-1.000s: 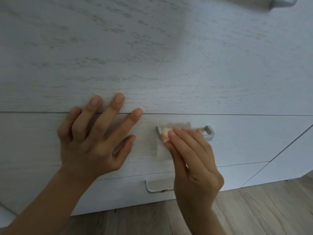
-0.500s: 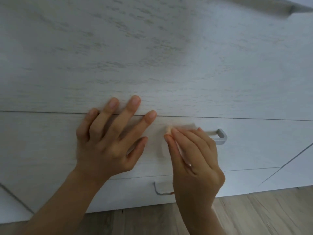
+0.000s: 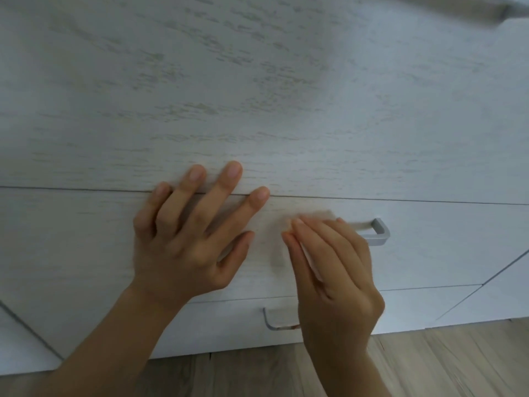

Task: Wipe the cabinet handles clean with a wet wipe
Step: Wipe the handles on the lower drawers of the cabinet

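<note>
A white wood-grain cabinet (image 3: 257, 96) fills the view. Its middle drawer (image 3: 443, 253) carries a grey metal handle (image 3: 379, 232); only the handle's right end shows. My right hand (image 3: 335, 270) covers the handle's left part and grips a white wet wipe (image 3: 310, 263) against it, with the wipe's edge blurred above the fingertips. Flat on the drawer front to the left lies my left hand (image 3: 191, 239), fingers spread, fingertips over the seam above the drawer. A second grey handle (image 3: 270, 320) on the lowest drawer shows a reddish smear near my right wrist.
Wooden floor boards (image 3: 443, 362) run below the cabinet. Another cabinet panel (image 3: 501, 296) meets the drawers at the right, and a corner edge shows at the lower left (image 3: 17, 339).
The view has shifted, so both hands and the handle sit further right in frame. My right hand with the wipe has slid left along the handle, uncovering more of its right end.
</note>
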